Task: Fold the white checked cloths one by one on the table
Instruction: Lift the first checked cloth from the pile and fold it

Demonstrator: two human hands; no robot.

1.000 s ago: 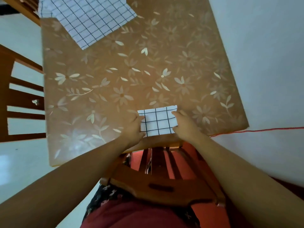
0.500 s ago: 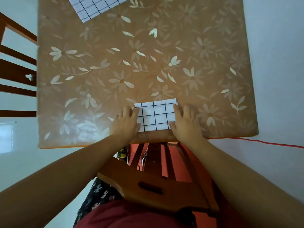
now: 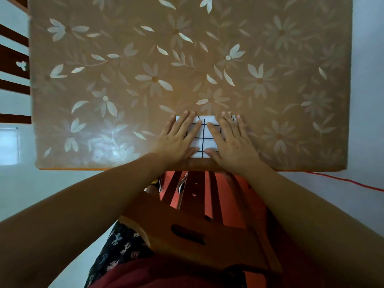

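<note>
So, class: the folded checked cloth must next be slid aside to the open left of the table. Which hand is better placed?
Probably the left hand: it lies flat on the folded checked cloth's left side, nearest that open table area.

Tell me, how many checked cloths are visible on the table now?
1. The folded cloth lies near the table's near edge, pressed flat under the left hand and right hand. Others may lie outside the view.

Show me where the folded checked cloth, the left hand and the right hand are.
folded checked cloth [image 3: 204,140]: head view, on the white strip showing between the hands.
left hand [image 3: 178,140]: head view, on its back.
right hand [image 3: 232,144]: head view, on its back.
</note>
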